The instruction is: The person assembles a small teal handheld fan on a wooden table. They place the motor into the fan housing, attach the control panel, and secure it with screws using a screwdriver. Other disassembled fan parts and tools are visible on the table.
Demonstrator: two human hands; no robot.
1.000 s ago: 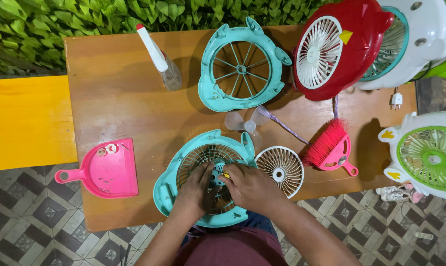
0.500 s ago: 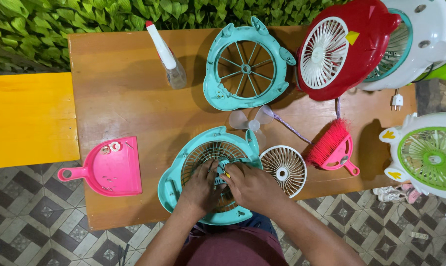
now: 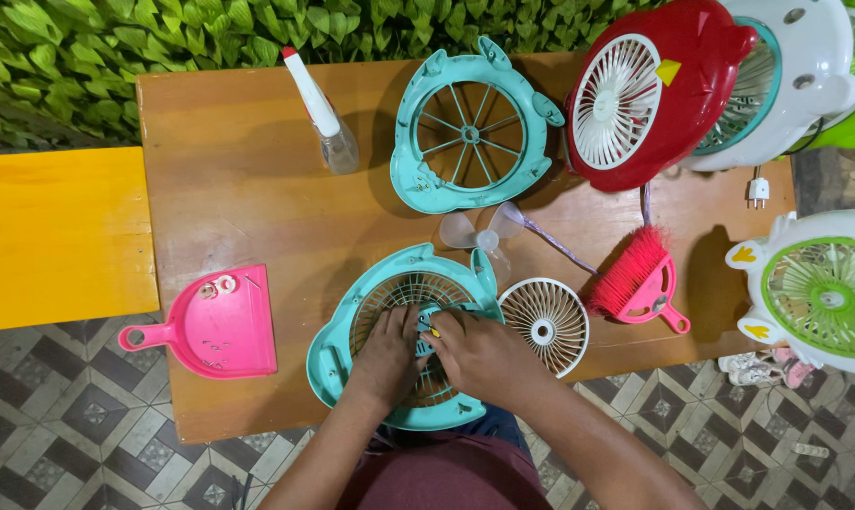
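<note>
Both forearms reach in from the near edge and converge toward the middle. The left hand (image 3: 387, 351) lies palm down, fingers curled and pressed flat. The right hand (image 3: 484, 354) sits just beside it on the right, knuckles up, fingertips pinched together where the two hands meet.

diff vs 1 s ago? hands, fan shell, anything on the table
Little changed. Both hands stay on the grille of the teal fan shell: the left hand and right hand have drawn closer at its centre, the right still pinching a small yellow-tipped tool. The shell itself has not visibly moved. The pink dustpan, white grille, pink brush and spray bottle lie as before.
</note>
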